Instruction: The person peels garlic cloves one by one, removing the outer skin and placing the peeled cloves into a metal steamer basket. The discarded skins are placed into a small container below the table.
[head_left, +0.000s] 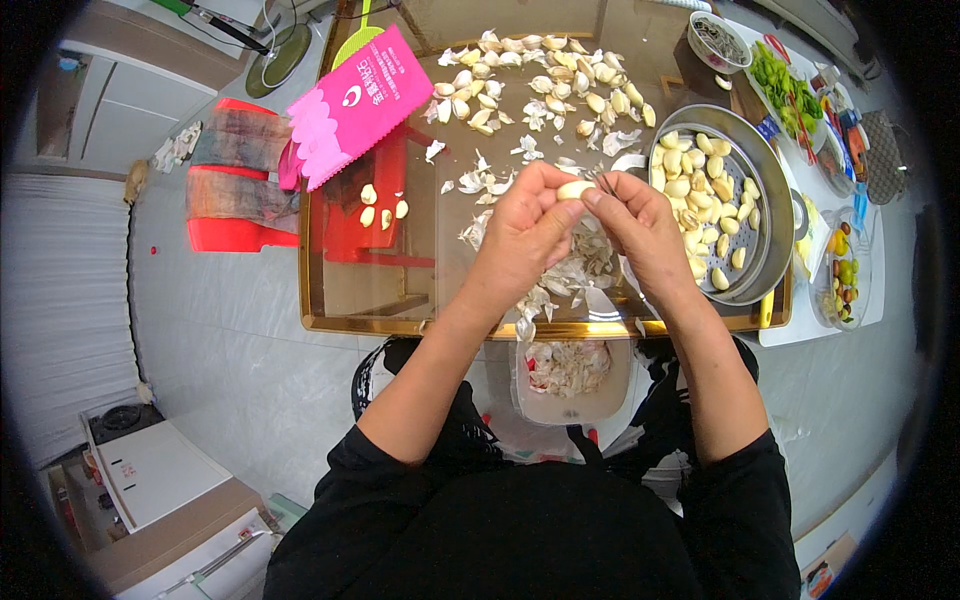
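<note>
A peeled garlic clove (574, 190) is pinched in the fingers of my left hand (531, 217). My right hand (639, 225) meets it from the other side, thumb against the clove's end. Thin dark metal, perhaps tweezers (606, 184), shows between the right fingers; most of it is hidden. Below both hands lies a heap of papery garlic skins (577, 266). Just right of my right hand, a round metal steamer pan (776, 202) with a perforated base holds many peeled cloves (701, 199). Unpeeled garlic cloves (559, 71) are spread beyond my hands.
Several cloves (367, 195) lie on the left of the glass table (360, 300). A pink bag (367, 105) and red chair (225, 232) are farther left. A plastic bin (574, 412) of skins stands between my knees. Green peppers (784, 86) and a fruit tray (847, 277) are at right.
</note>
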